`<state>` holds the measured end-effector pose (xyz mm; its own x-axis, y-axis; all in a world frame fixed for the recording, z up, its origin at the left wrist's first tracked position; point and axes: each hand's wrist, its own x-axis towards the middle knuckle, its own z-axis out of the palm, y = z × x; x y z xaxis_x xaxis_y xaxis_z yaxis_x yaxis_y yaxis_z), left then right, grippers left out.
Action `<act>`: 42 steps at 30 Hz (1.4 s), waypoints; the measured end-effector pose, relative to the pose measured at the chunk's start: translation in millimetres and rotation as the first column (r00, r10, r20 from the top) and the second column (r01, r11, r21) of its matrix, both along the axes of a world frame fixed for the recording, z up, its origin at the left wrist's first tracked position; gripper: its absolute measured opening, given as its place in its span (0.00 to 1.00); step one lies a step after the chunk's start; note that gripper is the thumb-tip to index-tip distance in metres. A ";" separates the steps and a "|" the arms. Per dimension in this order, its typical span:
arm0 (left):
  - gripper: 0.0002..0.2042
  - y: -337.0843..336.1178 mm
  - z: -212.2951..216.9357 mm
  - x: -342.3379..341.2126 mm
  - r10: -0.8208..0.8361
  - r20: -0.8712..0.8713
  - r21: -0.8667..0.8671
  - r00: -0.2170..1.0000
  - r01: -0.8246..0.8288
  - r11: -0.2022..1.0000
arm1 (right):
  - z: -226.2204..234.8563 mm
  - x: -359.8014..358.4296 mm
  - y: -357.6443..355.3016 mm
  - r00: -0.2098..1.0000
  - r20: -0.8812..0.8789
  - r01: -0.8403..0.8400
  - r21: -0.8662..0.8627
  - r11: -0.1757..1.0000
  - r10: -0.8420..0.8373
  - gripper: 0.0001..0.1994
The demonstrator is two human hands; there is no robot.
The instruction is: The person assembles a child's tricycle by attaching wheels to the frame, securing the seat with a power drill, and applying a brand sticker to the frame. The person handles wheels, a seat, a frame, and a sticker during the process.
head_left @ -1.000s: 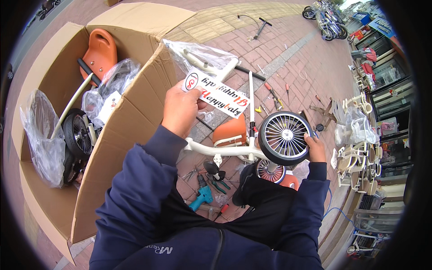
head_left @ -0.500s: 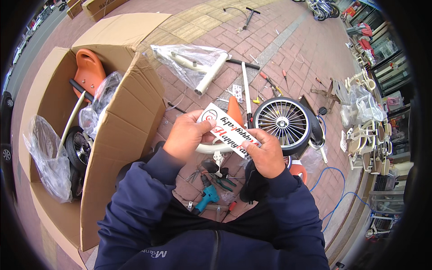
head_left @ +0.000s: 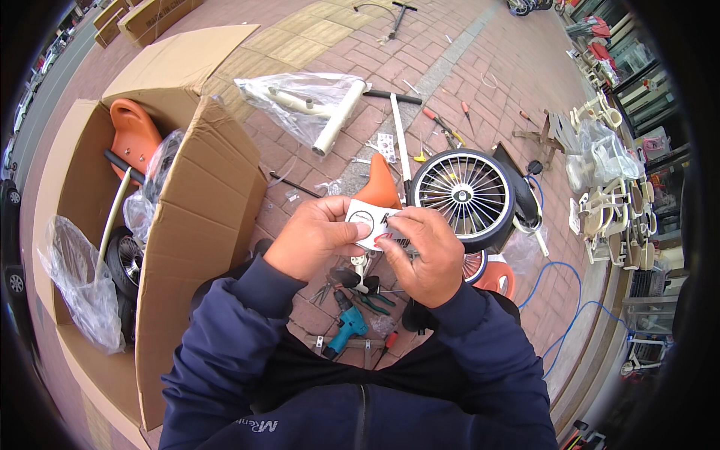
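A white sticker sheet (head_left: pixel 365 222) with a round mark and red and black lettering is up in front of me. My left hand (head_left: pixel 313 237) pinches its left end, the thumb lying over the round mark. At the other end, the fingers and thumb of my right hand (head_left: pixel 427 259) close on the sheet, which bends there and is partly hidden behind them. Just beyond the sheet an orange saddle (head_left: pixel 379 184) points upward. Below my hands lie a teal cordless drill (head_left: pixel 349 324) and pliers (head_left: pixel 375 303).
An open cardboard box (head_left: pixel 196 217) with an orange seat (head_left: pixel 135 136) and bagged parts stands at left. A spoked wheel (head_left: pixel 463 196) lies at right, near a blue cable (head_left: pixel 577 300). A plastic-wrapped white frame (head_left: pixel 337 120) and a hand pump (head_left: pixel 401 21) are farther off.
My right hand has shifted its grip inward and turned, covering more of the lettering. The sheet, flat and fully spread before, is now bent at its right part.
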<state>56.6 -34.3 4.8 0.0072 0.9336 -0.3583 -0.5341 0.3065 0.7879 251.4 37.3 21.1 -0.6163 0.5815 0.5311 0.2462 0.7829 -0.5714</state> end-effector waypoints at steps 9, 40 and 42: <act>0.09 -5.2 0.6 6.1 -0.075 -0.073 0.061 0.995 0.079 0.995 | -2.3 -1.2 -6.6 0.997 -0.077 -0.037 -0.258 0.965 0.018 0.10; 0.08 -1.8 7.6 6.2 0.173 -0.063 -0.091 0.983 -0.178 0.980 | -16.5 4.1 -1.9 0.977 0.005 0.160 -0.672 0.723 -0.211 0.02; 0.08 -0.6 6.0 -1.7 0.264 -0.122 -0.083 0.957 -0.275 0.958 | -15.8 8.0 -1.4 0.980 -0.095 0.040 -0.766 0.642 -0.174 0.04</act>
<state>55.0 -34.9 10.9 -0.2840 0.8554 -0.4332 -0.5208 0.2417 0.8188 259.4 35.9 5.2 -0.4779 0.8770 -0.0489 0.1615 0.0330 -0.9863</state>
